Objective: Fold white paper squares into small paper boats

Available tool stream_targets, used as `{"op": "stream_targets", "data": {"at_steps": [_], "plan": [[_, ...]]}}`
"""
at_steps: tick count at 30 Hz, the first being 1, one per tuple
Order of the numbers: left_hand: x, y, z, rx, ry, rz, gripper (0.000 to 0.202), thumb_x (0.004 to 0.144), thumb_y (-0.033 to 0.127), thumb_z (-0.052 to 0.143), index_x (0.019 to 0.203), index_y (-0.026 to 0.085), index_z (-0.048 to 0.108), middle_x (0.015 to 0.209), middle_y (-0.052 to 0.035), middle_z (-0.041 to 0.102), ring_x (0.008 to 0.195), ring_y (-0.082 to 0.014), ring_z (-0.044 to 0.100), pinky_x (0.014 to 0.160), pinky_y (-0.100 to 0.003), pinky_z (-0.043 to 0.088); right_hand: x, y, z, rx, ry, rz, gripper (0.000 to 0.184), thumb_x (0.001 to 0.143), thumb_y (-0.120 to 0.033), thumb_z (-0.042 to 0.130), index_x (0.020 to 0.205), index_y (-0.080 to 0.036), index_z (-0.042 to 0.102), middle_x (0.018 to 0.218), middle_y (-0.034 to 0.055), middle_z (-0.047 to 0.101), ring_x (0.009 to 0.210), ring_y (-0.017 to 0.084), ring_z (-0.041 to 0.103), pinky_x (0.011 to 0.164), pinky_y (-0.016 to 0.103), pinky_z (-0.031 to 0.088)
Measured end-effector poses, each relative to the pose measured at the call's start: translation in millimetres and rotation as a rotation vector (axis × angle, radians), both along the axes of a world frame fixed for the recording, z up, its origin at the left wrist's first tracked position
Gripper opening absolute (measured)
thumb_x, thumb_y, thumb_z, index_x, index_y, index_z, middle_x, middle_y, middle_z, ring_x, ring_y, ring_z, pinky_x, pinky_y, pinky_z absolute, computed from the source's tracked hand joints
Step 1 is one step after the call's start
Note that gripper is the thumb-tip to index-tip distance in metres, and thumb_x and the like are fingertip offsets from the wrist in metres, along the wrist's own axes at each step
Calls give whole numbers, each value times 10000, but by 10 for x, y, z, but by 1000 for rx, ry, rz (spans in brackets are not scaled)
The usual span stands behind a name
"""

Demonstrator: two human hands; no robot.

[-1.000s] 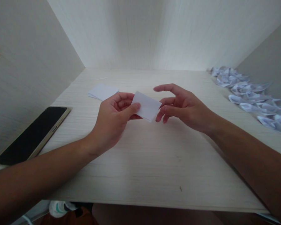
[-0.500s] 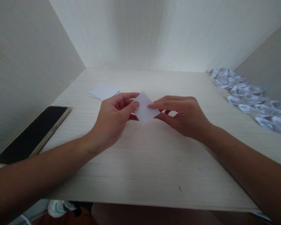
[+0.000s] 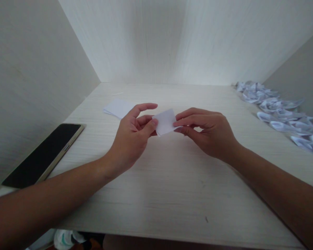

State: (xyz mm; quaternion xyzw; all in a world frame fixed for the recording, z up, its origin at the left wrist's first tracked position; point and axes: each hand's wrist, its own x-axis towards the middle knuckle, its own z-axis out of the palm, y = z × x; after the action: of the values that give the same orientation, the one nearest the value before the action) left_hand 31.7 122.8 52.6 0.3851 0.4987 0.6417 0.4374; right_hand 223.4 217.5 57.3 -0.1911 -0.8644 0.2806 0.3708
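Observation:
A small white paper slip (image 3: 166,121) is held just above the pale wooden desk (image 3: 172,180), in the middle of the view. My left hand (image 3: 131,137) pinches its left edge with thumb and fingers, the index finger stretched out above it. My right hand (image 3: 207,133) pinches the right edge between thumb and fingertips. A low stack of the same white slips (image 3: 118,107) lies on the desk behind my left hand.
A black phone (image 3: 45,152) lies against the left wall panel. Several folded white paper pieces (image 3: 279,111) are strewn along the right wall. Panels close the desk at left, back and right. Below the front edge a white shoe (image 3: 65,238) shows.
My right hand has closed onto the slip's right edge; a second ago it was open beside it. The slip now looks narrower, and the view has tilted slightly.

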Motion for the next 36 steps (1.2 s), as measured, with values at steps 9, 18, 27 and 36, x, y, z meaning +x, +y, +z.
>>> {"op": "stream_targets", "data": {"at_steps": [9, 18, 27, 36], "plan": [[25, -55, 64, 73, -36, -112, 294, 812, 351, 890, 1020, 155, 821, 979, -80, 836, 940, -247, 812, 817, -379, 699, -42, 2, -19, -294, 176, -52, 93, 909, -305, 825, 846, -238, 808, 797, 14, 765, 641, 140, 674, 542, 276, 561], [-8, -29, -9, 113, 216, -6, 203, 863, 332, 857, 990, 174, 852, 900, -60, 857, 821, -210, 831, 829, -363, 709, -46, 41, -31, -490, 219, 62, 148, 804, -340, 926, 879, -240, 848, 698, 4, 750, 620, 147, 693, 590, 304, 607], [-24, -7, -53, 182, 280, 21, 155, 716, 212, 952, 823, 241, 844, 807, -13, 842, 723, -182, 802, 675, -270, 666, -94, -40, -62, -439, 247, 104, 215, 835, -399, 908, 798, -203, 827, 860, 31, 762, 681, 118, 676, 558, 242, 565], [-57, -49, 9, 307, 533, 25, 139, 903, 300, 821, 771, 266, 847, 771, -3, 822, 689, -164, 759, 616, -263, 618, -77, -55, -66, -107, 225, 95, 58, 864, -188, 876, 873, -213, 825, 896, 16, 784, 707, 103, 684, 628, 227, 559]]}}
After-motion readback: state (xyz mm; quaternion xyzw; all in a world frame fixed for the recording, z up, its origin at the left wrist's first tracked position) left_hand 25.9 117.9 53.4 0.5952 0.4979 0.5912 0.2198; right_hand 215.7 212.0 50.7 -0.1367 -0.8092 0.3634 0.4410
